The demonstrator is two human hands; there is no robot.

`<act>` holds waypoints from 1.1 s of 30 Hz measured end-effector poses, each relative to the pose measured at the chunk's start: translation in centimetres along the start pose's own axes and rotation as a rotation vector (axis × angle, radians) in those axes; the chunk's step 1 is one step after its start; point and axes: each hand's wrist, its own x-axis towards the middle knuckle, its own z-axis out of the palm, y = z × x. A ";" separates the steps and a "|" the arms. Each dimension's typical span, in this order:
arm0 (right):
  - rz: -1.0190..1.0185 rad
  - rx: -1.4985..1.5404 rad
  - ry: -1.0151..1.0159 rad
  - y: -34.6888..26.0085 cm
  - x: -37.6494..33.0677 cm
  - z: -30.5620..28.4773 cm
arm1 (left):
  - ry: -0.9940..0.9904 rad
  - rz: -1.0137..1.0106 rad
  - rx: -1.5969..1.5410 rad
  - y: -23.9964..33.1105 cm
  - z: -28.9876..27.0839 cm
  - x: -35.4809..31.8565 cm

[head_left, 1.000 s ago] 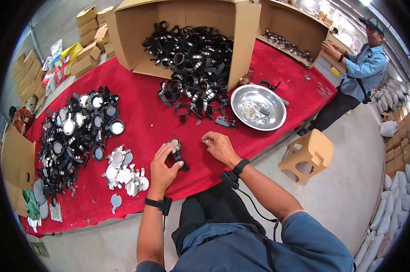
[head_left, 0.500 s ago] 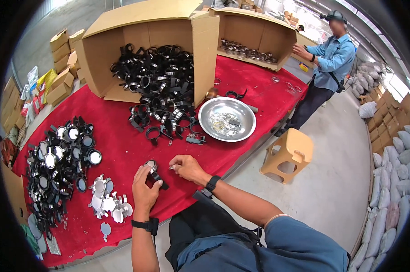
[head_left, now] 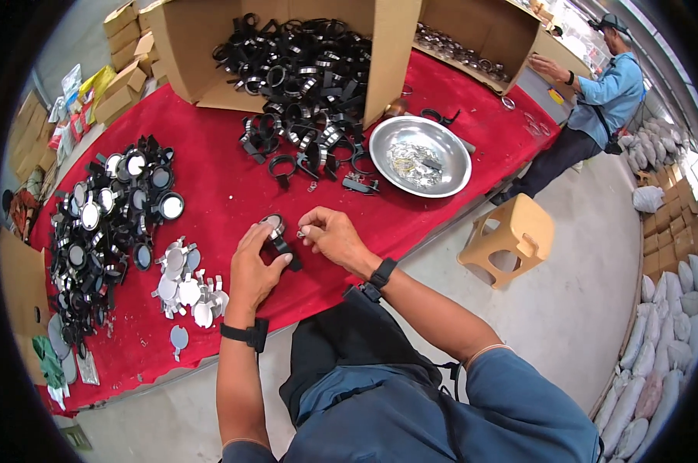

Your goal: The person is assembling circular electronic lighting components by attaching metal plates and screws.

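Low over the red cloth, my left hand is closed around a black ring-shaped fitting with a round silvery face and a black tab sticking out below. My right hand pinches a tiny metal piece between thumb and forefinger, just right of the fitting and apart from it. Its exact shape is too small to make out. To the left of my left hand lies a small pile of silvery discs with tabs. Past my right hand stands a steel bowl holding many small metal parts.
Black fittings with discs are heaped at the left. More black rings spill from a cardboard box. A second box holds metal rings. A yellow stool stands right of the table; a person in blue is beyond.
The view has shifted, so the table's contents sit higher in the picture. My right hand with the tiny metal piece has come slightly closer to the fitting in my left hand.
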 end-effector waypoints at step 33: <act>-0.006 0.171 0.076 -0.8 -1.3 2.4 | -0.055 -0.054 -0.010 -0.3 -0.9 -0.6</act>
